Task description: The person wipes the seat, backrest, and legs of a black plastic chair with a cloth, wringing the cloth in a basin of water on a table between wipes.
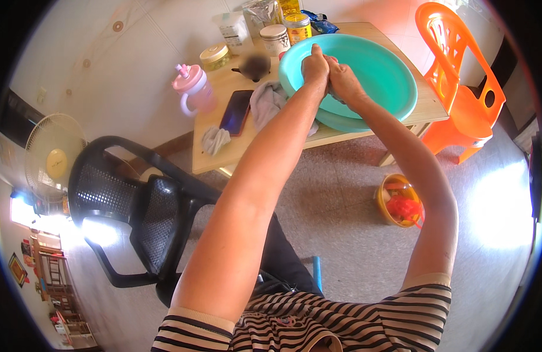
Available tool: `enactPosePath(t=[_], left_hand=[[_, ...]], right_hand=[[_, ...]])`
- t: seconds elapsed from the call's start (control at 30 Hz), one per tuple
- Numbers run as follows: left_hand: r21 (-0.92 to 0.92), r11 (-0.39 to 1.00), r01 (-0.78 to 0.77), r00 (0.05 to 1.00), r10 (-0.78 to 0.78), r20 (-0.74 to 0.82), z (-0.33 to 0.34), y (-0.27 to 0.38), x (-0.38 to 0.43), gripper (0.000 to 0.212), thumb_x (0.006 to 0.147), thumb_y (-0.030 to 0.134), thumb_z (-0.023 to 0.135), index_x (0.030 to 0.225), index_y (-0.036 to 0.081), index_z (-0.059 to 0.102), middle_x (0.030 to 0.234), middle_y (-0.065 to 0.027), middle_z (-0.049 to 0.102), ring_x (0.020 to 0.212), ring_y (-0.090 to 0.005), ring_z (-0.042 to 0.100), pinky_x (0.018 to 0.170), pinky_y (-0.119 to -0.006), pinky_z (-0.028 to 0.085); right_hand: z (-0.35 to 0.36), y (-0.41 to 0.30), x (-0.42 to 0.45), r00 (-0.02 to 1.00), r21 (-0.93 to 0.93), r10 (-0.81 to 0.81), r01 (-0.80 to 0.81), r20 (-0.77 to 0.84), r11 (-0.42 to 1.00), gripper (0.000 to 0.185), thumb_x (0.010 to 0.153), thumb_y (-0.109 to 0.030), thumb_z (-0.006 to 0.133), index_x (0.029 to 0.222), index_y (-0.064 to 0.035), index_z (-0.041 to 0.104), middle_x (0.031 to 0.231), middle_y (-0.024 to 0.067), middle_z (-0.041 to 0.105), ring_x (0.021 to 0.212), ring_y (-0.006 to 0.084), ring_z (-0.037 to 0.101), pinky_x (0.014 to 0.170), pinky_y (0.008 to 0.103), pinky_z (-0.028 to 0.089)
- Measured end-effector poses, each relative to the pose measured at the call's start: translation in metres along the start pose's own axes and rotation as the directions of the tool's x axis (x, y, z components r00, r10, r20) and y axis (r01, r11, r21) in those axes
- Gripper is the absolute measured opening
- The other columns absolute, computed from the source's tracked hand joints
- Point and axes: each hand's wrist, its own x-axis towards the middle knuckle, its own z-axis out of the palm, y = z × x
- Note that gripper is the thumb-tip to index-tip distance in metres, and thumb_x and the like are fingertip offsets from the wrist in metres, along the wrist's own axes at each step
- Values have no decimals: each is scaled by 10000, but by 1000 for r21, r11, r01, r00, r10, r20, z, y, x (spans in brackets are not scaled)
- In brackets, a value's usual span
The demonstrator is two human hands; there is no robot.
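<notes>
Over the left part of a turquoise plastic basin (376, 79), my left hand (315, 66) and my right hand (345, 83) are pressed together. Both look closed around something greyish, perhaps a wet cloth, of which only a little shows below the fingers; what it is I cannot tell. The basin stands on a light wooden table (209, 156), tilted towards me at its near edge. A grey towel (268, 103) lies against the basin's left side, partly behind my left forearm. Left of it are a smartphone (236, 112) and a crumpled pale cloth (215, 140).
A pink lidded cup (196, 90), a lidded jar (215, 56), a striped canister (275, 39) and a yellow jar (298, 27) stand along the wall side. An orange plastic chair (469, 108) is at right, a black chair (156, 224) at left. A yellow waste bin (382, 209) sits on the floor.
</notes>
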Motion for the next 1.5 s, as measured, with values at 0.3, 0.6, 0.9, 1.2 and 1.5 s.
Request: enactPosePath(t=[0.3, 0.6, 0.9, 1.2, 1.5], left_hand=[[670, 689, -278, 903, 425, -63, -8, -21, 29, 545, 991, 404, 319, 796, 5, 636, 741, -181, 677, 756, -347, 660, 713, -446, 522], [510, 744, -432, 889, 258, 377, -41, 41, -63, 529, 953, 438, 455, 1230, -7, 527, 1003, -229, 647, 915, -366, 639, 869, -435, 484], [732, 392, -558, 811, 446, 379, -279, 82, -265, 505, 892, 311, 658, 1308, 76, 495, 1229, -156, 558, 1090, -278, 598, 868, -365, 491], [924, 100, 369, 281, 936, -213, -546, 101, -504, 336, 848, 142, 640, 1172, 68, 591, 1159, -141, 613, 1098, -327, 559, 967, -392, 423], [690, 722, -54, -173, 674, -718, -682, 68, -536, 586, 839, 299, 739, 1229, -68, 500, 999, -128, 646, 896, -200, 637, 828, -320, 497]], right_hand=[[2, 53, 39, 725, -475, -674, 647, 141, 597, 345, 968, -220, 413, 1209, -14, 549, 950, 270, 657, 886, 373, 668, 726, 456, 511], [-13, -4, -20, 970, -264, -128, 181, 204, 947, 543, 991, -462, 340, 1266, -32, 524, 1181, 123, 609, 1045, 220, 593, 855, 392, 460], [140, -51, -174, 715, 258, -257, 110, 650, 960, 462, 869, -330, 658, 1225, -75, 511, 1121, 73, 589, 979, 161, 582, 838, 319, 482], [389, -8, -246, 395, 102, -342, 516, 852, 850, 337, 812, -290, 723, 1038, -64, 614, 869, 134, 671, 806, 273, 663, 725, 356, 504], [559, -2, -371, 87, 331, -511, 666, 855, 668, 446, 827, -366, 687, 1173, -105, 580, 1304, 133, 539, 1153, 290, 556, 912, 385, 449]])
